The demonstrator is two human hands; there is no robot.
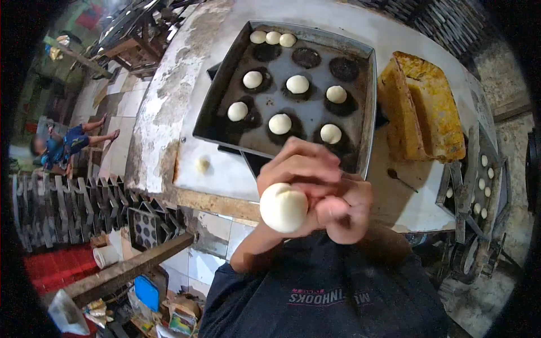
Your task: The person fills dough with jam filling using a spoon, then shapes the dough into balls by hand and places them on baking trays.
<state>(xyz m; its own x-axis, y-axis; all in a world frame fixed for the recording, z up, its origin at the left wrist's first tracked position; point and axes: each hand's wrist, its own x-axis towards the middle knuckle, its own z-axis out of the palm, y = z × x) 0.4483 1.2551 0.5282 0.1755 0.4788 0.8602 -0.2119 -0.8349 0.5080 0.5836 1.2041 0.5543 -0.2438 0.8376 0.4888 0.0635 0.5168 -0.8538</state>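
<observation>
A smooth, pale dough ball [283, 208] sits at the front of my left hand [298, 163], whose fingers are curled around and behind it. Pressed up against it is my right hand [345, 211], closed, with its thumb beside the dough; what lies inside its fingers is hidden. Just beyond both hands stands a dark square baking tray [267, 102] with round dark patches. Several dough balls rest on these patches, including one near my fingers [331, 134]. Three smaller balls [273, 38] touch in a row at the tray's far left corner.
Right of the tray stands a yellow crusted rectangular container [431, 107], with a spoon [401, 179] before it. A small dough piece [202, 164] lies on the worn table [189, 183]. Another tray with dough balls [482, 186] is far right. A person [73, 141] is on the floor at left.
</observation>
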